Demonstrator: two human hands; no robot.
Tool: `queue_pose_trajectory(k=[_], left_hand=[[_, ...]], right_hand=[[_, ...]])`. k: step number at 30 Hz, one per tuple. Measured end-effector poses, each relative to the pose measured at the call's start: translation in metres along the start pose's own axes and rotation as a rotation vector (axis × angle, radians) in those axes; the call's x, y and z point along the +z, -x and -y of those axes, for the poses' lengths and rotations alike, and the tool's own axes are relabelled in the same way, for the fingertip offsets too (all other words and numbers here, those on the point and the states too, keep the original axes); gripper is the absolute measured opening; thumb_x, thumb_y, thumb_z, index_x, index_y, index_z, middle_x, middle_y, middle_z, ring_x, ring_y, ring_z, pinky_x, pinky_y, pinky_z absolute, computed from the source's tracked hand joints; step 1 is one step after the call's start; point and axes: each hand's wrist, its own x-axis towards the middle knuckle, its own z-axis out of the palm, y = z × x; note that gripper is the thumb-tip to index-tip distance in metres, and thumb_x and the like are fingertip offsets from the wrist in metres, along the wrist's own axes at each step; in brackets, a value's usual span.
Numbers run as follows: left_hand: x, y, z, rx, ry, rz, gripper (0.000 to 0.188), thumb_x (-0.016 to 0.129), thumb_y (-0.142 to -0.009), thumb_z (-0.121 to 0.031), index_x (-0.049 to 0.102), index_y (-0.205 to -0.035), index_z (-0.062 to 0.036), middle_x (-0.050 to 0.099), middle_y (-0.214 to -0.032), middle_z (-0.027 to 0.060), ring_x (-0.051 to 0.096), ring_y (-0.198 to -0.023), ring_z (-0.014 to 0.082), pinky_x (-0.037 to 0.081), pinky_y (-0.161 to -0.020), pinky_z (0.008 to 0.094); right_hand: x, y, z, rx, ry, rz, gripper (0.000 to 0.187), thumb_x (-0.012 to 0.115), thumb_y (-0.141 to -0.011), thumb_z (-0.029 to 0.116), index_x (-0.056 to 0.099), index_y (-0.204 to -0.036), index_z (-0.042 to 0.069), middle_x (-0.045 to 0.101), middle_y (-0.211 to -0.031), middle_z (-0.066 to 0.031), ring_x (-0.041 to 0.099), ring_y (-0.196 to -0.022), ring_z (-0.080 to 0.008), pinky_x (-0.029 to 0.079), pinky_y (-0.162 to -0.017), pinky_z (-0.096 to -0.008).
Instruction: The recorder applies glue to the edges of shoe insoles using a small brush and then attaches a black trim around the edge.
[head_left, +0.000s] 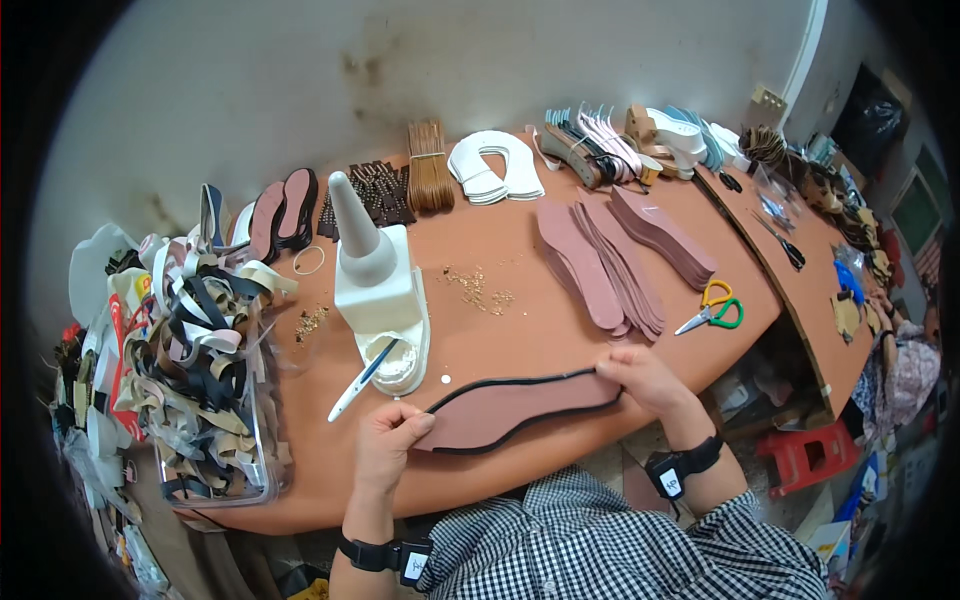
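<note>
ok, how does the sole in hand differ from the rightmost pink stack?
Edge: the held sole has black edging; the rightmost stack shows no black edging.
Count: the held sole is a single piece; the rightmost stack is several layers.
Pose: the held sole is gripped at its ends by the left hand and right hand; the rightmost stack lies on the table.
Shared: pink faces, long curved outlines.
</note>
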Motion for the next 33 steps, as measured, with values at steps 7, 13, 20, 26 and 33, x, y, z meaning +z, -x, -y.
queue_pose_trajectory(k=[7, 13, 20, 26, 33], left_hand=[[0.017, -0.01, -0.013, 0.01, 0.211, 0.002, 0.02, 0.063, -0.079, -0.018, 0.059, -0.087, -0.0008, 0.058, -0.071, 0.0033, 0.051, -0.057, 0.0088, 0.041, -0.052, 0.0199], [0.05, -0.026, -0.003, 0.01, 0.355, -0.032, 0.032, 0.053, -0.086, -0.022, 0.049, -0.109, 0.0002, 0.058, -0.091, 0.0087, 0.055, -0.069, 0.013, 0.045, -0.057, 0.0227], [0.09, -0.032, 0.026, -0.212, 0.173, 0.101, 0.031, 0.057, -0.084, -0.02, 0.05, -0.107, -0.0008, 0.058, -0.084, 0.0046, 0.053, -0.065, 0.0078, 0.043, -0.055, 0.0177], [0.114, -0.056, 0.029, -0.048, 0.165, 0.12, 0.022, 0.058, -0.084, -0.023, 0.053, -0.087, -0.0019, 0.056, -0.069, 0.0022, 0.05, -0.053, 0.0055, 0.038, -0.045, 0.0172], [0.112, -0.056, 0.028, -0.095, 0.041, 0.095, 0.021, 0.059, -0.083, -0.021, 0.053, -0.071, -0.0057, 0.052, -0.056, 0.0003, 0.047, -0.046, 0.0058, 0.037, -0.041, 0.0177]], right_hand=[[-0.005, 0.043, 0.002, 0.155, 0.104, 0.095, 0.02, 0.05, -0.088, 0.019, 0.058, -0.093, 0.0, 0.055, -0.08, 0.0036, 0.05, -0.074, -0.0054, 0.042, -0.068, -0.0206], [-0.027, 0.056, -0.013, 0.038, -0.37, -0.162, 0.02, 0.047, -0.088, 0.016, 0.05, -0.099, 0.0, 0.06, -0.082, -0.0082, 0.062, -0.067, -0.0175, 0.055, -0.054, -0.0319], [-0.003, 0.05, -0.011, -0.014, -0.423, -0.147, 0.02, 0.045, -0.09, 0.017, 0.047, -0.105, 0.004, 0.058, -0.087, -0.0047, 0.06, -0.072, -0.012, 0.055, -0.057, -0.0318], [0.041, 0.035, -0.029, 0.024, -0.523, 0.03, 0.017, 0.049, -0.088, 0.014, 0.047, -0.101, 0.002, 0.059, -0.086, -0.0086, 0.061, -0.072, -0.0169, 0.053, -0.065, -0.03], [0.04, 0.037, -0.037, 0.146, -0.512, 0.114, 0.014, 0.049, -0.089, 0.018, 0.053, -0.092, 0.005, 0.057, -0.083, -0.0014, 0.058, -0.072, -0.0107, 0.051, -0.064, -0.0264]])
